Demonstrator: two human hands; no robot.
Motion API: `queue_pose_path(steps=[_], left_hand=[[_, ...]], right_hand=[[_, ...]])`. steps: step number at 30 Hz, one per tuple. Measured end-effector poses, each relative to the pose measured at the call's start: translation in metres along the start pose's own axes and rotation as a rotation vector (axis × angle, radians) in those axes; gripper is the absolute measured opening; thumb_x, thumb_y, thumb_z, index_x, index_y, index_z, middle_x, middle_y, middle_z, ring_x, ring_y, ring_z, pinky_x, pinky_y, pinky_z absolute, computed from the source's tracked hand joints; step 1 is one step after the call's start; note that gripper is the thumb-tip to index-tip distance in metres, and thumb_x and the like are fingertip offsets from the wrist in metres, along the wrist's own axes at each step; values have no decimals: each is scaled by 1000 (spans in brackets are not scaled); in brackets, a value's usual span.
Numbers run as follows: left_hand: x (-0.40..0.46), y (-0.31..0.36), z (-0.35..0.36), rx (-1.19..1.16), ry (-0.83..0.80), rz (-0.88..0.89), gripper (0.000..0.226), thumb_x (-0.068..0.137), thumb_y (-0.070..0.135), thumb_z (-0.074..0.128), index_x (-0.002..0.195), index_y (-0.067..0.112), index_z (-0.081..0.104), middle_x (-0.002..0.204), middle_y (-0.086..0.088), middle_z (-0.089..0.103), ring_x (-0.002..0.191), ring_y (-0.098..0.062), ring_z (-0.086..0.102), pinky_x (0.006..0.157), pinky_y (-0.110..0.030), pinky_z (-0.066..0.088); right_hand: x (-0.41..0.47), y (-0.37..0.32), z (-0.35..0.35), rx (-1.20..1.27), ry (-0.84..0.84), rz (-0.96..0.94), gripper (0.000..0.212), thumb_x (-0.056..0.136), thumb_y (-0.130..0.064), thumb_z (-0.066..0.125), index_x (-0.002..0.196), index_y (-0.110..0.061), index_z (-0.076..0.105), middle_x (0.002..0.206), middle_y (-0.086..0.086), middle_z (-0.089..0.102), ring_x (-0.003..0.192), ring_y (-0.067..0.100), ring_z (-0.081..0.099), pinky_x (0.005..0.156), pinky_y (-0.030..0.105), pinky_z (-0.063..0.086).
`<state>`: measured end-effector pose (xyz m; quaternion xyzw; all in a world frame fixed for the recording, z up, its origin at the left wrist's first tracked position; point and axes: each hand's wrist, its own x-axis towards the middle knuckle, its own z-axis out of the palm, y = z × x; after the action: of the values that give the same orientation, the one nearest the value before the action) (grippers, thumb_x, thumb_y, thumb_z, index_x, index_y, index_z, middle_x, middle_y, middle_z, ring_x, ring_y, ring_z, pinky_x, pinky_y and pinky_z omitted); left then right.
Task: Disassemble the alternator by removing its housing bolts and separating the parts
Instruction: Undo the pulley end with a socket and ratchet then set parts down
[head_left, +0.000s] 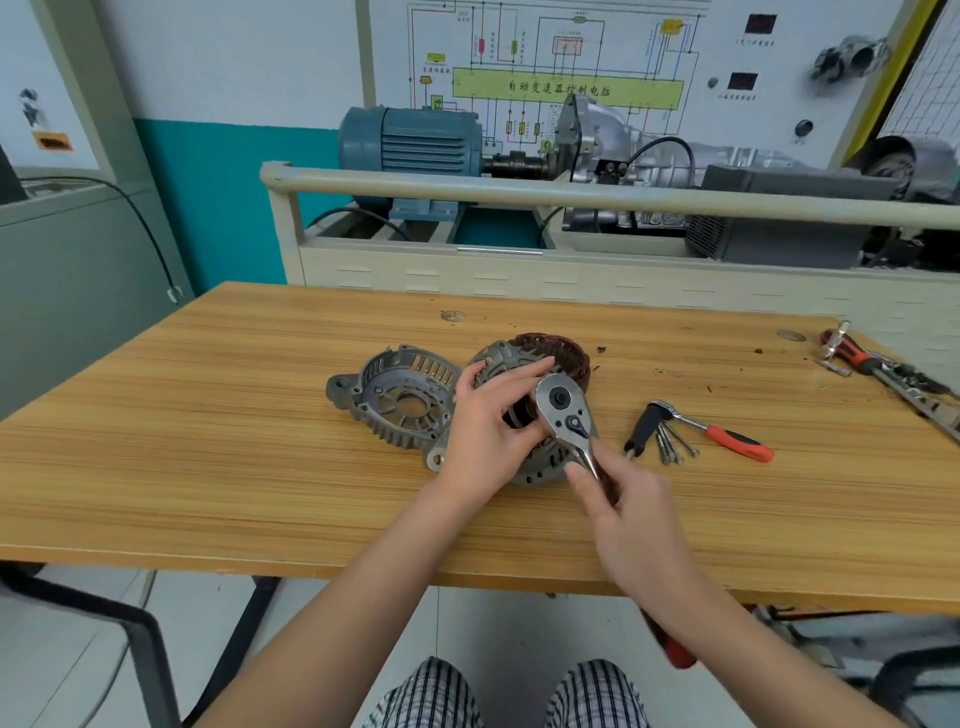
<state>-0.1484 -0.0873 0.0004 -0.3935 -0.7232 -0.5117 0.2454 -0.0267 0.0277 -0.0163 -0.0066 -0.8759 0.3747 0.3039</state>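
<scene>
The alternator body (524, 415), copper stator windings at its 12 o'clock edge, sits mid-tabletop (208, 441). The left hand (483, 431) curls its grip over the alternator's top; the right hand (618, 509) grips a ratchet wrench (563, 415) whose head is over it. A removed housing cover (395, 400) lies touching at 9 o'clock; a hex key set (660, 431) and small ratchet (727, 434) lie near at 3 o'clock.

Both bare forearms reach forward, converging. The left hand (485, 421) lies palm-down, fingers spread and curved, thumb stretched right. The right hand (631, 514) sits nearer the body, fingers curled in a closed grip, thumb lying forward along the top.
</scene>
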Motion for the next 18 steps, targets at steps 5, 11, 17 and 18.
queue_pose_path(steps=[5,11,17,18], left_hand=[[2,2,0,7,-6,-15,35,74,18,81,108,21,73,120,21,59,113,19,47,114,-39,18],[6,5,0,-34,-2,-79,29,69,19,86,96,17,76,114,19,63,108,8,57,114,-46,22],[5,7,4,-67,25,-99,25,66,21,88,82,16,70,109,21,64,105,2,62,112,-45,24],[5,7,5,-67,33,-107,26,65,21,88,78,17,67,108,20,64,104,0,63,112,-45,24]], right_hand=[[2,-3,-5,-13,32,20,29,95,-18,59,122,-10,64,89,4,71,83,22,61,70,34,50],[23,6,-33,-142,-101,-99,32,91,-11,62,123,-12,64,95,-12,67,78,1,58,73,22,47],[64,11,-65,-296,-320,-241,32,92,-7,61,123,-10,64,104,1,70,94,16,61,85,38,48],[71,11,-69,-330,-355,-268,34,92,-8,60,126,-10,62,104,1,69,96,18,61,87,39,48]])
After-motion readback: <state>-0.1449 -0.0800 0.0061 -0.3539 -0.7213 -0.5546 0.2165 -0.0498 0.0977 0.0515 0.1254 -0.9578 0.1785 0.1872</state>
